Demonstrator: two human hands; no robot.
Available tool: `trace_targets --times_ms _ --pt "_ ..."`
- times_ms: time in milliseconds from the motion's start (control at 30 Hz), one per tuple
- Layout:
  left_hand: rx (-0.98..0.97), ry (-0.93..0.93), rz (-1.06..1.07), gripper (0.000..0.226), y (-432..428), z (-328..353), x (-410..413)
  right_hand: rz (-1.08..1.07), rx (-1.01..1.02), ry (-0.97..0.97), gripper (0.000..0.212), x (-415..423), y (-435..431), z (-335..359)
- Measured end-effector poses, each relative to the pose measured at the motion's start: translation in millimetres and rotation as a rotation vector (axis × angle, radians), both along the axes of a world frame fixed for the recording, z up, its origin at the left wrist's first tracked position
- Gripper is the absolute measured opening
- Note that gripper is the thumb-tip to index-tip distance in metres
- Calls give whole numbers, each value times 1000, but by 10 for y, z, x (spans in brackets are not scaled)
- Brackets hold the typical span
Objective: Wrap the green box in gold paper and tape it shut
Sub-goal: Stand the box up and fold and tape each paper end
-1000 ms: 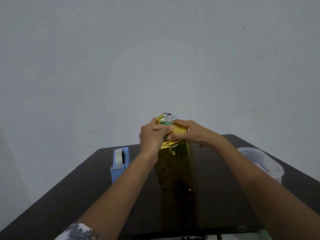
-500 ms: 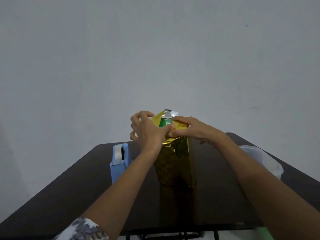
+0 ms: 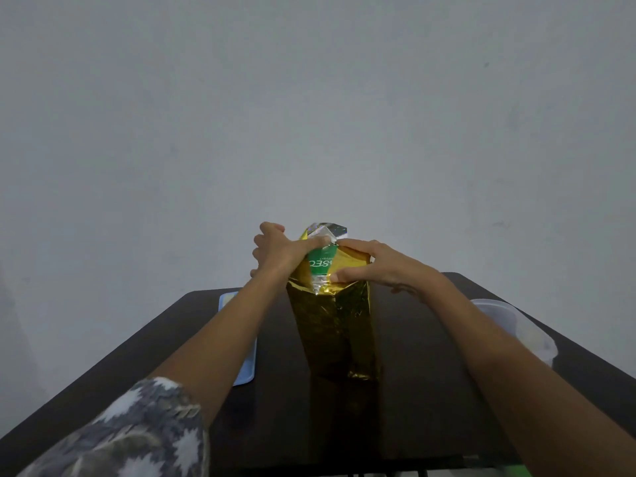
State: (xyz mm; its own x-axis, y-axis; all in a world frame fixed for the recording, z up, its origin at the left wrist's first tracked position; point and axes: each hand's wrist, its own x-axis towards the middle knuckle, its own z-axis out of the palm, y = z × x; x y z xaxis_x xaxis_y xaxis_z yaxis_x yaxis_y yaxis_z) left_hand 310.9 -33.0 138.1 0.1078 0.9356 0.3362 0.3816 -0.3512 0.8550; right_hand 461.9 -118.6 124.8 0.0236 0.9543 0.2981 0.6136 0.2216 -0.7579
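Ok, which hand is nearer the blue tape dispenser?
Left. The left hand grips the gold paper top, up and right of the tape dispenser; the right hand holds its far side.

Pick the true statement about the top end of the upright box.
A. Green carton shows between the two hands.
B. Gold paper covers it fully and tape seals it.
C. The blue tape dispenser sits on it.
A: a patch of the green box with white lettering shows between the left hand and the right hand, which hold folds of the gold paper at the top.
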Motion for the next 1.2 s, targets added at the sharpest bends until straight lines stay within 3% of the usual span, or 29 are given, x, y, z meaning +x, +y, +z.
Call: trace_targets --times_ms 100,167,233,333,467,533,667,733,867,1033,1133,1200 --pt "-26 136 -93 111 -3 -1 30 -9 -2 -8 72 11 18 -4" --pt "-5 150 -30 114 26 3 38 -23 -16 -38 73 -16 -4 23" --pt "73 140 67 100 61 34 24 -35 -17 -68 69 -32 -36 50" --pt "59 127 -11 82 67 128 -25 -14 14 -6 74 -10 -83 15" --pt "130 353 -22 66 -34 288 -133 31 108 393 128 -49 -97 -297" --pt "167 456 0 48 13 376 -147 22 140 385 143 -46 -54 -490" --pt "199 565 36 31 128 623 -116 -115 256 318 132 -99 38 -675" --pt "246 466 10 25 143 833 -139 -195 304 292 122 -100 90 -669" --pt "301 95 -91 12 93 1157 -361 -257 303 275 123 -45 121 -676" --pt "30 190 -254 9 314 473 -663 -235 267 312 124 7 112 -688" --pt "-14 -49 -487 7 337 105 -649 -230 260 301 121 -6 115 -690" --pt "-20 -114 -570 10 322 7 -583 -230 264 300 121 -15 109 -689"
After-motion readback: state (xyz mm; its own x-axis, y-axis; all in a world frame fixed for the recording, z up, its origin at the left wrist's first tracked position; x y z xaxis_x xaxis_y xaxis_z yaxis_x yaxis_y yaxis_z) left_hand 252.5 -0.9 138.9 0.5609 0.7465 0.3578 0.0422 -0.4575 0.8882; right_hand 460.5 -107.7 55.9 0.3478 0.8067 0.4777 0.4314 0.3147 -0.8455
